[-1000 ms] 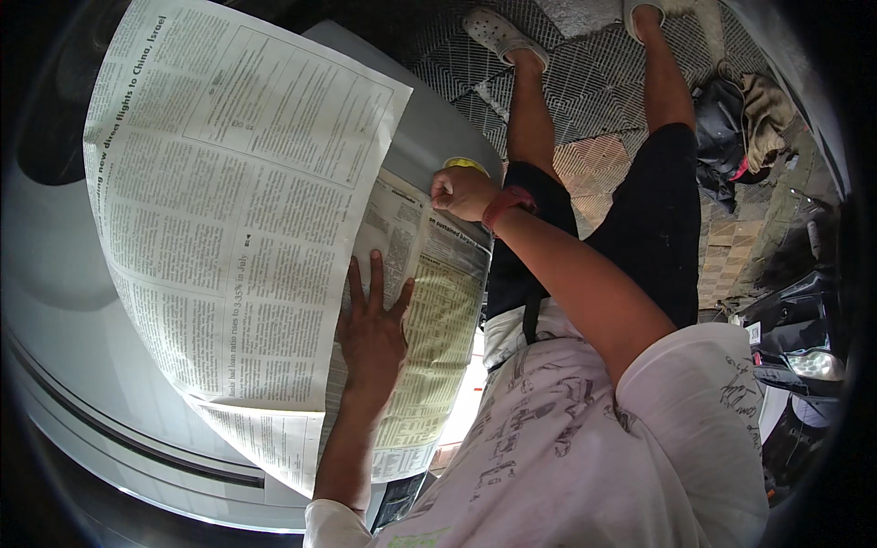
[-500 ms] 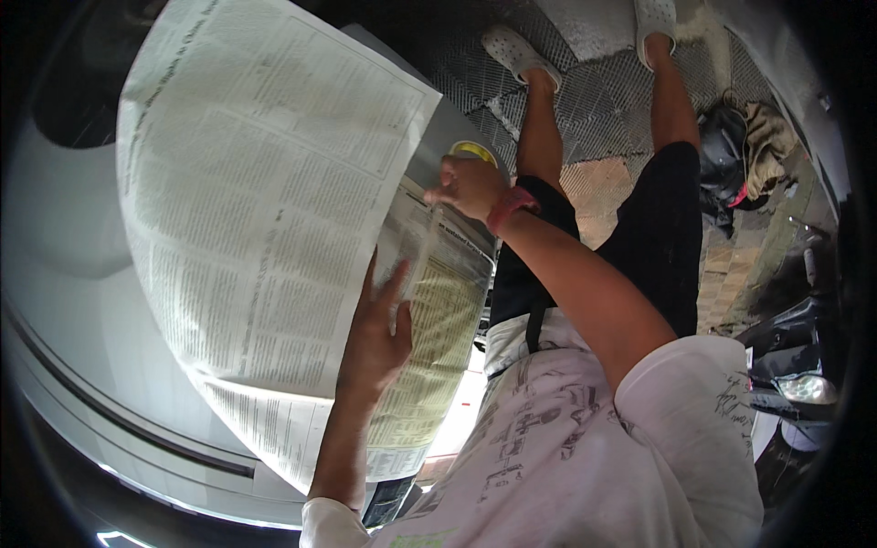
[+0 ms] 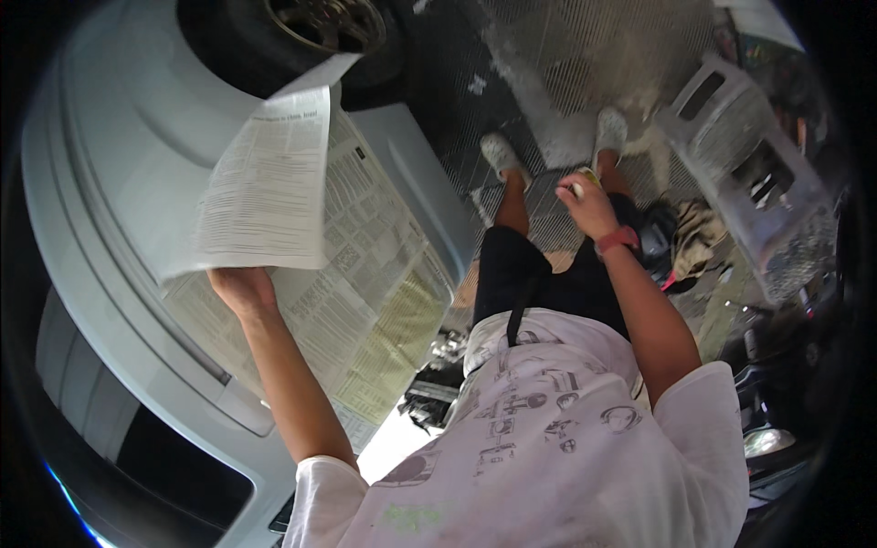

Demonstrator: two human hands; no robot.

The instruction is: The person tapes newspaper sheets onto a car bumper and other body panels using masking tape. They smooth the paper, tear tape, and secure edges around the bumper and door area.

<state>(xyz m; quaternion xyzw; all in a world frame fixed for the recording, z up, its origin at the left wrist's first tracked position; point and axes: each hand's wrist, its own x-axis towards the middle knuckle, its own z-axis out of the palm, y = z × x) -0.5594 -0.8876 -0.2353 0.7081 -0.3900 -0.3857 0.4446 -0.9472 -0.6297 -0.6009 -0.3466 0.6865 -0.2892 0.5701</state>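
My left hand (image 3: 245, 292) is against the lower edge of a raised newspaper sheet (image 3: 274, 196), which bends up from the car panel. The sheet covers its fingers, so their grip does not show. Beneath lies more newspaper (image 3: 352, 233), spread over the light grey car body (image 3: 119, 173); part of it looks yellowish. Away from the car, over my legs, my right hand (image 3: 592, 210) is closed around a small yellow roll of tape (image 3: 586, 176), mostly hidden by the fingers.
A car wheel (image 3: 333, 23) sits in the arch beyond the paper. A grey plastic car part (image 3: 744, 173) lies on the floor at right. Near my legs are a dark bag (image 3: 658, 242) and a tan cloth (image 3: 699, 236). Ribbed mats (image 3: 539, 91) cover some floor.
The large sheet has been folded back to the left, baring the newspaper under it. My left hand moved left and up with it. My right hand moved away from the paper to the right.
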